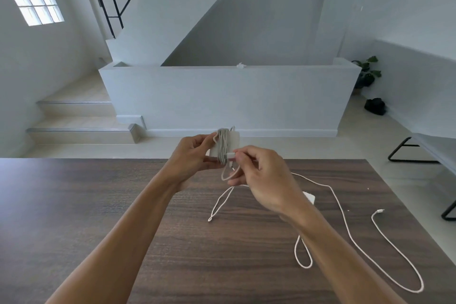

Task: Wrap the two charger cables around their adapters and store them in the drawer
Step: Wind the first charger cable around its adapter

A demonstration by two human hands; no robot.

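Above table [98, 205], adapter [234, 141] upright.

Right hand [261, 178] covering most of the flat white second adapter [310, 197] lying on the dark wood-grain table [98, 205], left hand [190, 160] hiding the near side of the white cable-wound adapter [225, 144], both forearms running off the bottom edge, drawer lying outside the frame

Dark wood table [98, 205]; staircase [74, 116]; potted plant [367, 73]; black object, perhaps bag [375, 106].
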